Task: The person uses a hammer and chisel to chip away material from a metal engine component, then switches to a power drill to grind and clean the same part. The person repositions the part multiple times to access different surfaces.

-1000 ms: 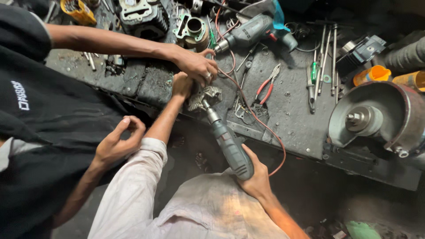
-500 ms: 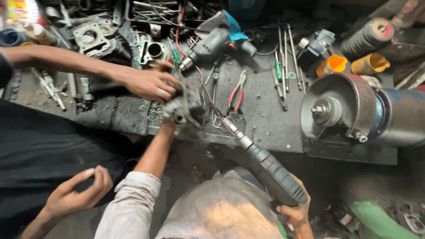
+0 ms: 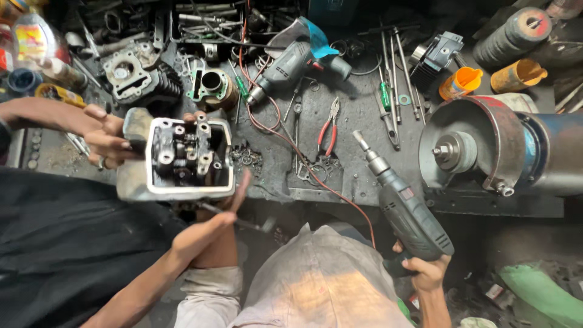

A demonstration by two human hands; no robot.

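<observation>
A grimy metal engine cylinder head [image 3: 182, 158] is held up off the workbench, its open face towards me. My left hand [image 3: 195, 117] grips it from behind; only the fingertips show over its top edge. A co-worker in black holds its left side with one hand [image 3: 106, 141] and has the other hand [image 3: 203, 235] open just below it. My right hand [image 3: 425, 270] grips the handle of a grey-green electric drill [image 3: 404, 209], whose chuck points up and left, well apart from the cylinder head.
A dark workbench [image 3: 358, 182] carries a second drill [image 3: 288, 64], red-handled pliers [image 3: 328, 130], screwdrivers [image 3: 385, 100], an engine cylinder [image 3: 209, 85] and orange cups [image 3: 461, 82]. A big grinder disc and motor [image 3: 480, 146] stands at the right. A red cable [image 3: 316, 179] trails over the bench edge.
The cylinder head has been lifted off the bench and turned face up. The drill has drawn back to the right, away from it. The co-worker's lower hand has risen towards the head.
</observation>
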